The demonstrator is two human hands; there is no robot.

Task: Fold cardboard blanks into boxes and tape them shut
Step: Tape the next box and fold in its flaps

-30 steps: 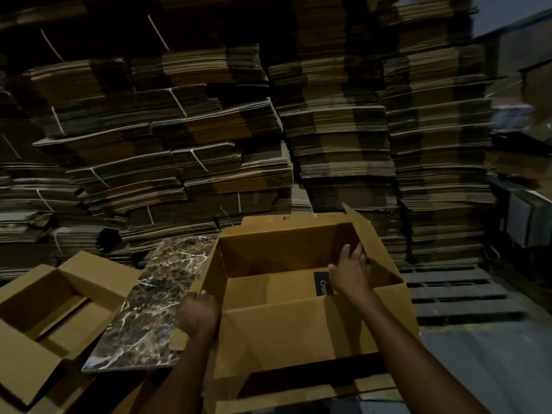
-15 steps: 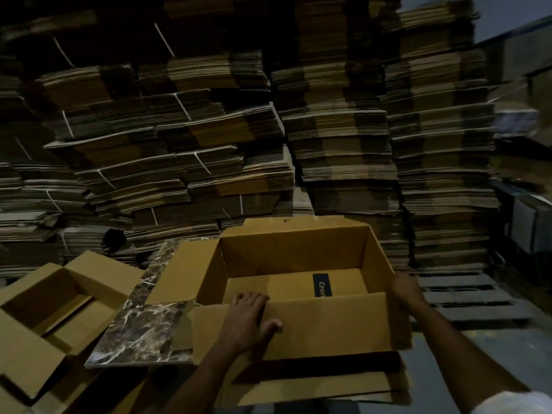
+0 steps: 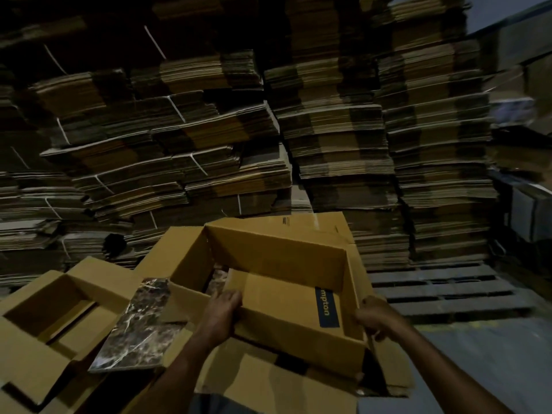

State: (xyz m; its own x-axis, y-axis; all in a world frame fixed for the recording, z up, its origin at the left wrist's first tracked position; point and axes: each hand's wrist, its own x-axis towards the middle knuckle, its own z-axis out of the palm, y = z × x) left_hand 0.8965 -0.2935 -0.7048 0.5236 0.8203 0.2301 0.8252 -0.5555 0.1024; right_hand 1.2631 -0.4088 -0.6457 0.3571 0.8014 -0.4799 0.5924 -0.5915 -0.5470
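Note:
A brown cardboard box [image 3: 277,258] stands open in front of me, tilted, with one inner bottom flap [image 3: 286,306] folded in; that flap bears a dark blue label. My left hand [image 3: 221,312] presses on the flap's left edge with its fingers laid over it. My right hand [image 3: 376,316] grips the box's right near corner, fingers curled round the wall. The box rests on flat cardboard blanks [image 3: 268,380] near me.
Another open box [image 3: 50,318] lies at the left. A dark marbled slab [image 3: 140,327] lies between the two boxes. Tall stacks of strapped flat cardboard [image 3: 209,138] fill the background. A wooden pallet [image 3: 442,291] and grey floor [image 3: 484,354] are at the right.
The box has turned and tilted, its far side raised. My left hand moved from the near wall onto the inner flap. My right hand stays at the right corner.

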